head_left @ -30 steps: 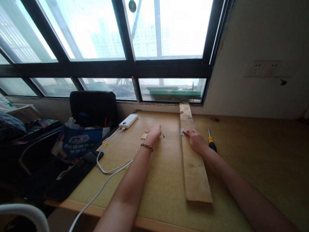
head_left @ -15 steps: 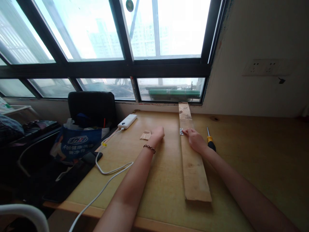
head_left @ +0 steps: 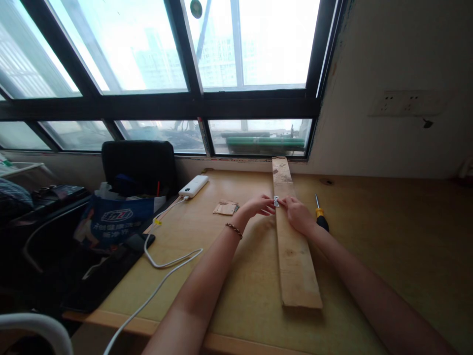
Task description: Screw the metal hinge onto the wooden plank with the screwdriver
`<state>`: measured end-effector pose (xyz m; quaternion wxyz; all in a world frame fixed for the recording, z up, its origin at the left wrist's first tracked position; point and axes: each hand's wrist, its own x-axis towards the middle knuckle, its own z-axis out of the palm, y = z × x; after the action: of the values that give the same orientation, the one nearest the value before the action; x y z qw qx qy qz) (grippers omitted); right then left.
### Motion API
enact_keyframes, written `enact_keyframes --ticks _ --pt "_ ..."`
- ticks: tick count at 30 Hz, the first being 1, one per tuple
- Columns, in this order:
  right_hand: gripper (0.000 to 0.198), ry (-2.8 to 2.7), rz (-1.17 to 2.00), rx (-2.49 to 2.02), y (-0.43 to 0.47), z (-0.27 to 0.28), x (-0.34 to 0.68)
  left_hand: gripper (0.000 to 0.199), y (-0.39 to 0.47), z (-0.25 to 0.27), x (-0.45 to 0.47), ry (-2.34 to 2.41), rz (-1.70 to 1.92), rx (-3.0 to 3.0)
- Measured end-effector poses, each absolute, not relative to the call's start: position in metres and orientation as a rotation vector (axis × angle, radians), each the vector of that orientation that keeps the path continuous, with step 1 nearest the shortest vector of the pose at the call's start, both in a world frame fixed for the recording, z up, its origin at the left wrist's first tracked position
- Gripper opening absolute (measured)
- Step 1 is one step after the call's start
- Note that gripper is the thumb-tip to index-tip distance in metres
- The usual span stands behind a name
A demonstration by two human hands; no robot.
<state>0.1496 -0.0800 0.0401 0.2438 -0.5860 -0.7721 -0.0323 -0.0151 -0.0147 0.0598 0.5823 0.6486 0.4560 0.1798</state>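
A long wooden plank (head_left: 295, 256) lies lengthwise on the table, its far end by the window. At its left edge sits a small silvery metal hinge (head_left: 276, 201) with holes. My right hand (head_left: 298, 215) rests on the plank, fingers bent and fingertips pressing the hinge. From the left, my left hand (head_left: 256, 205) reaches to the same hinge, its thumb and forefinger pinched there and the other fingers loosely curled. Whatever small thing it may hold is too small to make out. Right of the plank lies a screwdriver (head_left: 320, 217) with a yellow and black handle.
A torn cardboard piece (head_left: 224, 207) with small dark screw-like pieces lies left of my left hand. A white power bank (head_left: 194, 186) with a white cable (head_left: 166, 266) sits at the table's left side. Beyond stand a black chair (head_left: 138, 162) and a blue bag (head_left: 114, 217).
My left hand has moved right, from beside the cardboard piece to the hinge, uncovering the small dark pieces. My right hand stays at the hinge.
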Motion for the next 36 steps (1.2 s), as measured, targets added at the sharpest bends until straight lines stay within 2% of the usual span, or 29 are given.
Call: enact_keyframes --ticks 8,17,29,31,36 --pt "0.019 -2.105 -0.088 -1.577 -0.08 0.039 0.15 0.023 -0.017 0.056 -0.01 1.211 0.512 1.348" --pt "0.017 -2.101 -0.087 -1.574 -0.079 0.038 0.15 0.014 -0.01 0.052 -0.012 1.125 0.555 1.186" --pt "0.02 -2.11 -0.091 -1.595 -0.08 0.039 0.15 0.016 -0.009 0.047 0.0 1.252 0.715 1.422" --pt "0.024 -2.121 -0.102 -1.561 -0.08 0.039 0.15 0.015 -0.012 0.048 0.002 1.337 0.753 1.545" --pt "0.05 -2.153 -0.1 -1.451 -0.081 0.037 0.151 0.011 -0.022 0.056 -0.026 1.68 0.861 2.032"
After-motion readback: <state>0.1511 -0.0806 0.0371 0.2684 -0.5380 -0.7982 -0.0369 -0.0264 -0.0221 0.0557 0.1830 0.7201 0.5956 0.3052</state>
